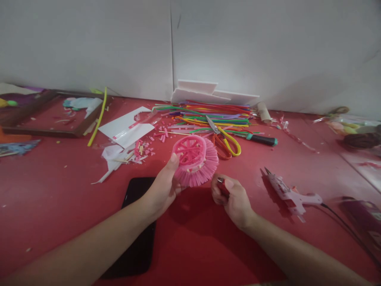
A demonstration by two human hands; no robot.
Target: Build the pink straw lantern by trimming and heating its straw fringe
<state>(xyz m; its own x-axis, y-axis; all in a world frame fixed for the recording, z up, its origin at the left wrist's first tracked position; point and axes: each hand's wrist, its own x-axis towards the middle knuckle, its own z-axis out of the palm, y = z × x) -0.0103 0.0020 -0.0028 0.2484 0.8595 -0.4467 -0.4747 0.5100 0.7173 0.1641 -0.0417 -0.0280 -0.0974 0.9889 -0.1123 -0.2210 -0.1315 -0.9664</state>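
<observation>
My left hand (166, 182) grips the near left edge of a round pink craft piece (198, 174), thumb on its rim. The piece has an open wheel-like ring with spokes and a skirt of pink strips around it, held tilted above the table. Just to the right, my right hand (233, 196) is closed around a red lighter (222, 186) with a metal top, close to the strips but apart from them. No flame shows. Behind the craft piece lie scissors (228, 141) with yellow and orange handles.
Coloured pipe cleaners (214, 113) are piled at the back against white boards. A glue gun (293, 194) with a cord lies to the right, a cutter with a black handle (263, 140) behind. A black tablet (139, 238) is under my left forearm. Pink scraps (143, 151) and a brown frame (44, 129) lie left.
</observation>
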